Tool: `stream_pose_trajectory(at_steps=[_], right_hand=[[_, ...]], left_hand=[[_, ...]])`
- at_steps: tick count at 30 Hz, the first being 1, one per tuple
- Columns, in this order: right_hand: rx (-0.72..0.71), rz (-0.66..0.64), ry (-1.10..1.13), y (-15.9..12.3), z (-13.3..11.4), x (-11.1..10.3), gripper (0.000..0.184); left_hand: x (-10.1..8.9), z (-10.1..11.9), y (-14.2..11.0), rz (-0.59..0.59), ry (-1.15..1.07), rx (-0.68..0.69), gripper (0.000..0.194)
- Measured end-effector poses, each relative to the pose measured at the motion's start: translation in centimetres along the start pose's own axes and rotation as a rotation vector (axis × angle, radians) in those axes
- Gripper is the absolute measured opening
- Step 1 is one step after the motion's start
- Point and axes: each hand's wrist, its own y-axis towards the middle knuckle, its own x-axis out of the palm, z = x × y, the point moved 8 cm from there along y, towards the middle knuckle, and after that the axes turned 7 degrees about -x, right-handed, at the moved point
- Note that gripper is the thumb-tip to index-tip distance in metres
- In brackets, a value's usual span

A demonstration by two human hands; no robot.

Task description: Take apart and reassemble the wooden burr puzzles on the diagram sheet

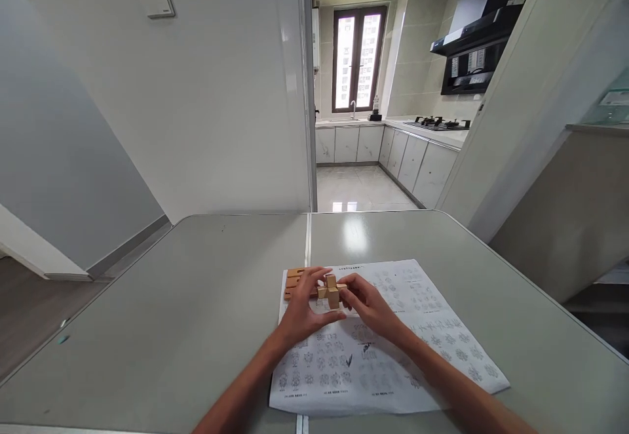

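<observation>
A pale wooden interlocking burr puzzle (333, 295), made of crossed blocks, is between my two hands above a printed sheet (339, 362). My right hand (366, 299) is closed, with thumb and fingers pinching the puzzle's right end. Around its left side curves my left hand (307, 309); the index finger arches over the top and the thumb stretches out below, apart from the blocks. Whether the other left fingers touch the puzzle is hidden. Beside my left fingers, several brown wooden pieces with notches (293, 283) lie at the sheet's upper left corner.
The sheet carries rows of small puzzle diagrams and lies on a grey-green table (147, 329) with a pale seam (308, 240) down its middle. A small green bit (63, 339) rests near the left edge. Beyond the table, a doorway leads to a kitchen with white cabinets (346, 143).
</observation>
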Motion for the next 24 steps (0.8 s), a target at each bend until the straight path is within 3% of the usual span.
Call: stream_pose_trajectory(at_steps=[3,6,13,18,24], right_hand=[[-0.014,0.023,-0.006,-0.1,-0.2,-0.1,0.031],[-0.039,0.032,-0.031,-0.2,-0.5,-0.1,0.028],[-0.155,0.058,-0.253,-0.2,-1.6,-0.1,0.019],[-0.239,0.188,-0.372,-0.1,-2.5,-1.2,0.022],[-0.173,0.051,-0.43,-0.2,-1.6,-0.1,0.018]], left_hand=[[0.5,-1.0,0.1,-0.069,-0.176,-0.105,0.073],[0.5,-1.2,0.2,-0.078,-0.224,-0.124,0.063],[-0.2,-0.6,0.1,-0.013,-0.161,-0.053,0.066],[-0.3,-0.6,-0.1,0.064,-0.006,0.038,0.063],[0.4,-0.1,-0.3,0.051,0.155,0.169,0.061]])
